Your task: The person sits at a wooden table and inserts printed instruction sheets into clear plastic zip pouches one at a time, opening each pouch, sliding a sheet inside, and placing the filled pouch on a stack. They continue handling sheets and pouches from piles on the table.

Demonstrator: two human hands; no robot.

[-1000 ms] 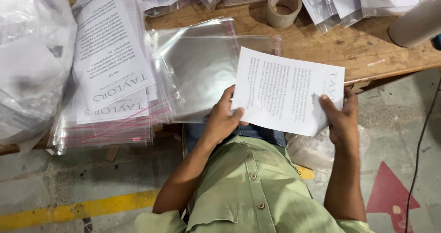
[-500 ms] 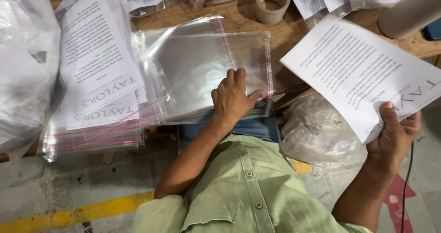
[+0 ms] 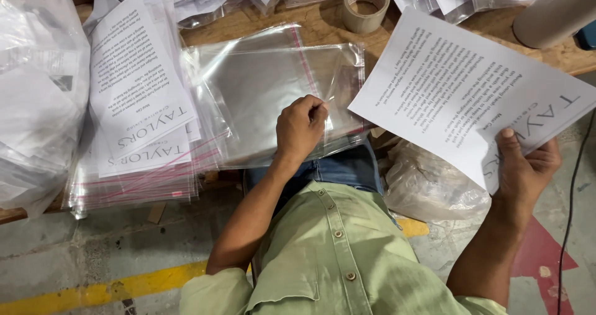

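- Head view: left hand (image 3: 299, 129) rests on the top clear plastic sleeve (image 3: 273, 91) of a flat pile on the wooden table (image 3: 323, 26), fingers curled, fingertips (image 3: 318, 111) pinching the film nr the sleeve's right part. Grip narrow, closed on the film.
- Sleeve pile sits mid-table, just past the person's lap; a red adhesive strip runs along the far-right side of one sleeve.
- Right hand (image 3: 521, 169) holds a printed white sheet (image 3: 459, 91) by its near corner, thumb on top, other fingers under. Sheet is lifted & tilted, at the right of the scene, overlapping the table edge & the sleeve pile's right edge.
- Left of the sleeves: stack of filled sleeves w/ printed sheets inside (image 3: 133, 98), fanned out, touching the clear pile.
- Far left: big bundle of clear plastic bags (image 3: 37, 85).
- Far, centre: tape roll (image 3: 366, 4) lying flat on the table, apart from the hands.
- Far right: pale cardboard tube (image 3: 555, 11), partly out of frame.
- Below the sheet, off the table: crumpled plastic bag (image 3: 431, 184) on the floor by the person's right side.
- Yellow floor line (image 3: 93, 293) near left.
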